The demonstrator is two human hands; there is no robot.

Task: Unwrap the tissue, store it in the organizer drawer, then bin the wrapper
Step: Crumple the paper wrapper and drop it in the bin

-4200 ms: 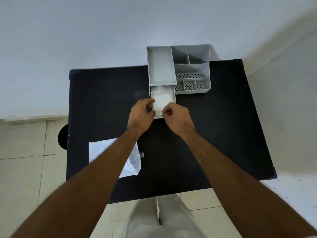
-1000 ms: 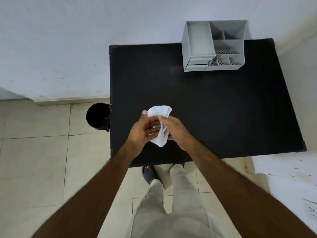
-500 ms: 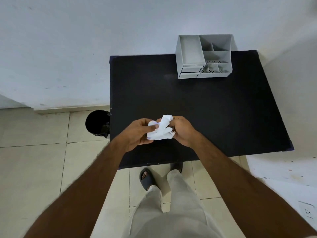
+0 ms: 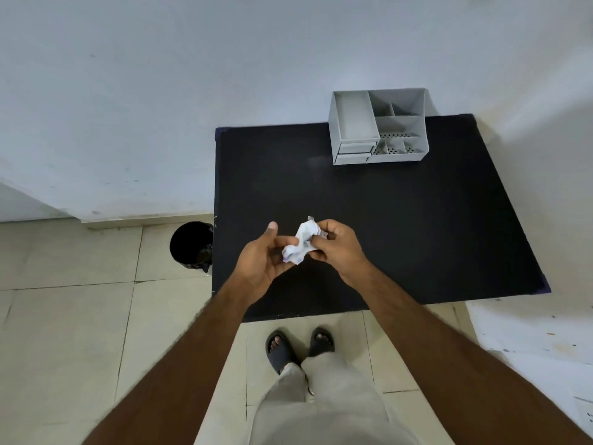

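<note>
A crumpled white wrapper [image 4: 301, 243] is over the near part of the black table [image 4: 417, 226], pinched by curled fingers of the right hand [image 4: 338, 250]. Fingers of the left hand [image 4: 264, 256] lie loosely open beneath it.

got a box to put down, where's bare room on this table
The widest bare stretch of the table runs from the organizer in the far right corner to the near right edge. The far left, beside the organizer, is bare too. Crowded only near left, where the right hand pinches the crumpled wrapper by the left hand.
</note>
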